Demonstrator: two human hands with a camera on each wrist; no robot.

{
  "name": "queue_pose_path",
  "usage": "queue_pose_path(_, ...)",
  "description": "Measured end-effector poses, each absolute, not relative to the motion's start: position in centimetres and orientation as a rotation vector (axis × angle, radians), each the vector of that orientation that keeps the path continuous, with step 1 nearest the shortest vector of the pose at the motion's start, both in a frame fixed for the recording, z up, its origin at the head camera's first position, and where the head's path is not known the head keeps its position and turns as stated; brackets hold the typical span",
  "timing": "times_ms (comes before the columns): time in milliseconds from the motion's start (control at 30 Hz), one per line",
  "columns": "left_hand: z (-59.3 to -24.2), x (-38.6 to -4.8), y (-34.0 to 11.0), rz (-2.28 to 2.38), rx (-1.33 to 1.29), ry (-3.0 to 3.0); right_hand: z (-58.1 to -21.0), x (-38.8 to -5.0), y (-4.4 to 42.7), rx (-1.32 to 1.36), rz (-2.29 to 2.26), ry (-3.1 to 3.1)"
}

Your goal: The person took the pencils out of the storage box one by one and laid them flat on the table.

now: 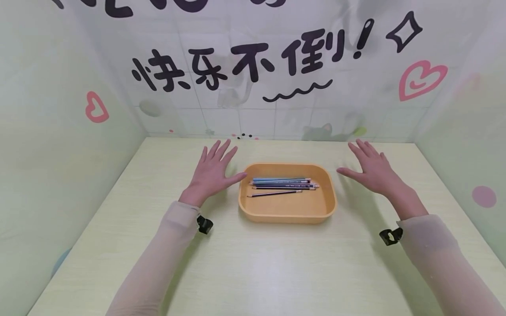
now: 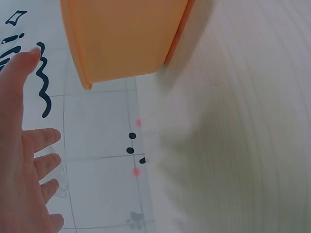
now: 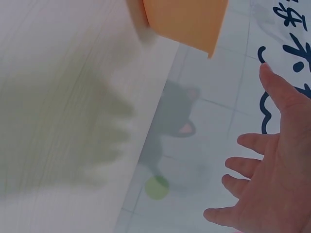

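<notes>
An orange tray [image 1: 286, 219] with rounded corners stands on the table between the two hands. Several pencils [image 1: 282, 186], dark and blue, lie side by side along its back half; one lies a little apart at the front. To the tray's left the left hand [image 1: 210, 174] is held with fingers spread, its thumb near the rim. On the other side the right hand [image 1: 371, 172] is spread too, apart from the tray. Neither hand holds anything. Both wrist views show the tray's outer wall [image 2: 126, 39] and the spread fingers; the pencils are hidden there.
The pale wooden table [image 1: 272, 267] runs back to a white wall sheet [image 1: 257, 118] with black lettering and pink hearts. Similar sheets close off the left and right sides. Each wrist carries a small black mount [image 1: 204, 224].
</notes>
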State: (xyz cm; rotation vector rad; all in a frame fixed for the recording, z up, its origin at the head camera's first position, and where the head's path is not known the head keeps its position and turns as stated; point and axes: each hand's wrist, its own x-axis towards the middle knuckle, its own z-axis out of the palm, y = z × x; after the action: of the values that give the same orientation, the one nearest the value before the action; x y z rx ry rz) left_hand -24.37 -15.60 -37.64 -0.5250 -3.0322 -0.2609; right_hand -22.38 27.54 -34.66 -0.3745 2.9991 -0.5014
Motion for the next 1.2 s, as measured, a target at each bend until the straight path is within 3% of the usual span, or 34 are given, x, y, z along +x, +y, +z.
queue_pose_path(1200, -37.0, -23.5, -13.7, -0.22, -0.674, -3.021, -34.2, -20.8, 24.0, -0.517, -0.553, 2.975)
